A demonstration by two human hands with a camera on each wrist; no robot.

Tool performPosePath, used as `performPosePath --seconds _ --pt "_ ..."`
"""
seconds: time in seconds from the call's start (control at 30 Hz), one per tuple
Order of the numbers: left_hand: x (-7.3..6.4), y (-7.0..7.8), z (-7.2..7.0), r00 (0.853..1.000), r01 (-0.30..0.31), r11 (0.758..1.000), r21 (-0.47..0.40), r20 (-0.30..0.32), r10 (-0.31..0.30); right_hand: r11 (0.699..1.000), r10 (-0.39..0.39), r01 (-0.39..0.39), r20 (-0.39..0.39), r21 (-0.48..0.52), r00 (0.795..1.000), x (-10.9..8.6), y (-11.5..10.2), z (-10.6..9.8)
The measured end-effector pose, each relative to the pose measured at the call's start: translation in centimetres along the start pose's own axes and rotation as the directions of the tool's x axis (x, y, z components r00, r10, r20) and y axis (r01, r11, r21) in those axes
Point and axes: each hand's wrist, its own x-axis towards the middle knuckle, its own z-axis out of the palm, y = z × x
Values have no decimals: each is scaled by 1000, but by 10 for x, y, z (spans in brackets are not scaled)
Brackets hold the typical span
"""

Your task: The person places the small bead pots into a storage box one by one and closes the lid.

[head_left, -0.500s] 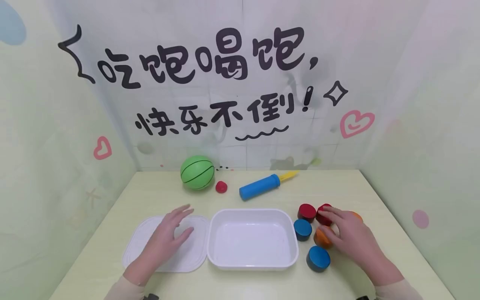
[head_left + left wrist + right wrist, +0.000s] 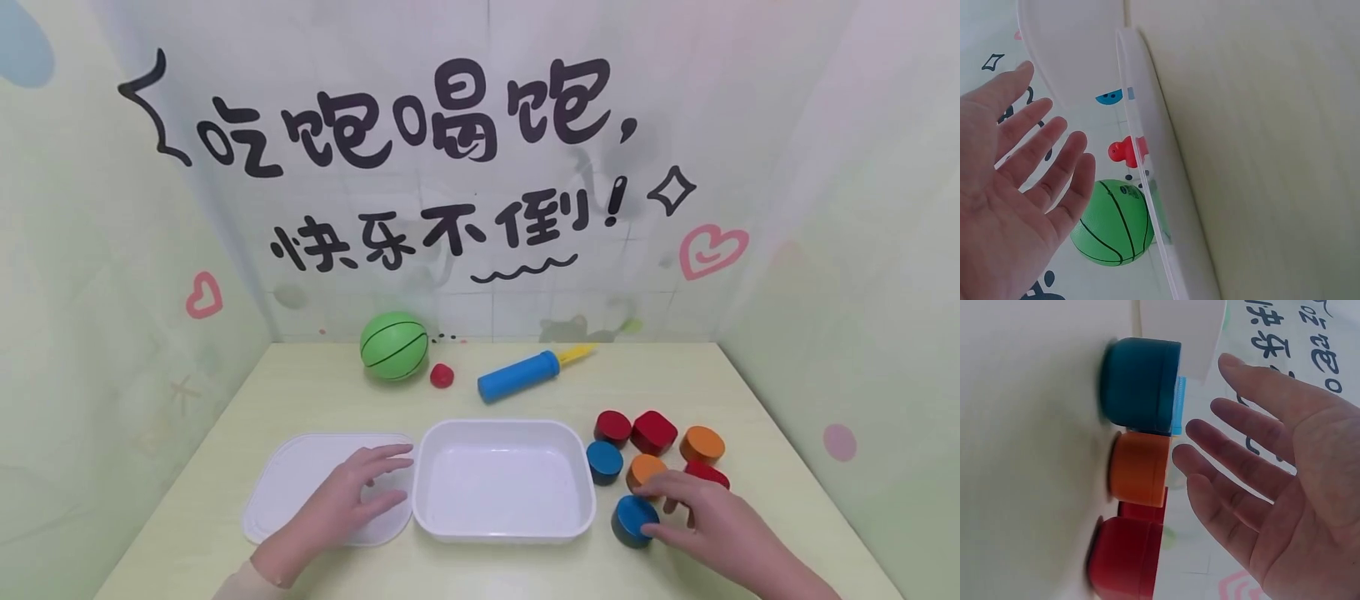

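My right hand (image 2: 712,521) hovers beside the front blue round tin (image 2: 634,522), its thumb and fingers spread. In the right wrist view a gap shows between the fingertips (image 2: 1229,361) and that blue tin (image 2: 1141,384). An orange tin (image 2: 645,472) stands just behind it, and a red tin (image 2: 708,473) is partly covered by the hand. On the left, my left hand (image 2: 341,500) floats above a flat white lid (image 2: 288,475) with loosely bent fingers and nothing in its palm. Between the hands sits a white rectangular tub (image 2: 504,533) with nothing inside.
More tins stand right of the tub: a second blue one (image 2: 604,462), two red ones (image 2: 612,427) and another orange one (image 2: 702,444). Along the back lie a green ball (image 2: 394,346), a small red object (image 2: 442,376) and a blue pump (image 2: 519,377) with a yellow end.
My right hand has come nearer the table's front, from over the back red and orange tins to the front blue tin. My left hand has shifted right and slightly forward, toward the tub.
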Motion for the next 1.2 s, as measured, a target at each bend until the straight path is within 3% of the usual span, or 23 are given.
performPosePath --seconds 0.23,0.5,0.8,0.93,1.2 --pt "0 2 4 997 50 997 59 49 -53 999 22 -24 53 33 998 -1 9 7" --pt "1 5 5 998 50 993 105 43 -55 993 30 -43 112 114 993 1 14 12" --pt "3 7 2 998 48 999 -9 42 -47 996 58 -62 74 61 996 1 10 18" --pt "5 7 3 998 23 1000 9 49 -24 997 59 -61 55 49 997 0 10 18" --pt "7 8 2 999 2 997 82 40 -5 999 -20 21 -29 37 999 -2 5 9"
